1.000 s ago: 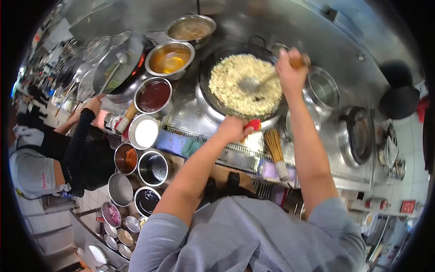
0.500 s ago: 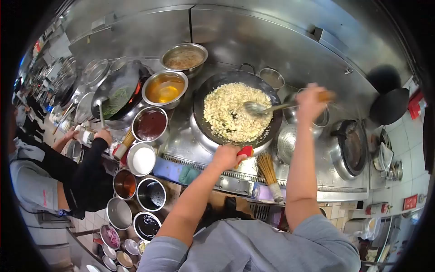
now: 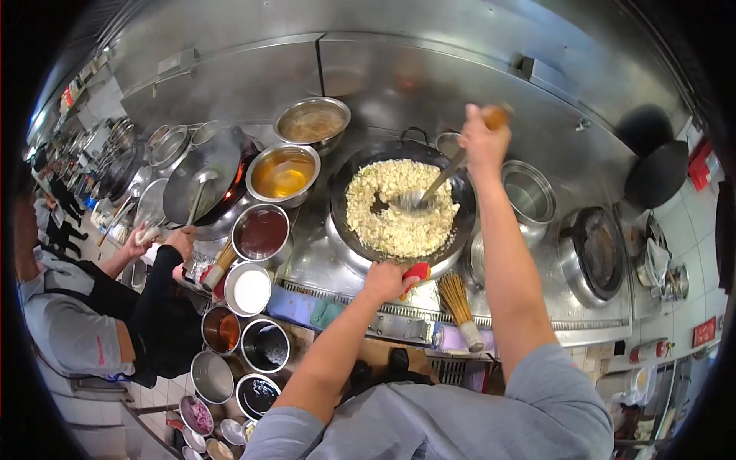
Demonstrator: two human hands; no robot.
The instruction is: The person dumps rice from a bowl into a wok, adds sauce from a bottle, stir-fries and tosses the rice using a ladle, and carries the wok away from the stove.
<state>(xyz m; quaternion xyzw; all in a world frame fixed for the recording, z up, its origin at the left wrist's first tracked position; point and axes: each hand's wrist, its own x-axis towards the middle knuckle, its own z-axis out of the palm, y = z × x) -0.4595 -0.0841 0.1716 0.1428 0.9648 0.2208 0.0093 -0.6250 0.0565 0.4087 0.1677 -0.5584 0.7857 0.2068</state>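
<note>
The left hand [image 3: 385, 281] was clamped on a red cloth [image 3: 417, 274] at the near edge of the wok [image 3: 466, 201]. The right hand [image 3: 485, 147] gripped the ladle [image 3: 441, 182], its bowl in the pale food [image 3: 402, 238] filling the wok. A brush [image 3: 459, 308] lay to the right.

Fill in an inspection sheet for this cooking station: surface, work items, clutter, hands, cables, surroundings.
Surface: steel counter, shiny.
Work items: wok holding pale, crumbly food; ladle in the food.
Clutter: brush at the counter's front edge; bowl of golden liquid left of the wok.
Hands: left holds a red item at the wok's near rim; right grips the ladle.
Cables: nothing seen.
Surroundings: co-worker's hand near a second wok.
</note>
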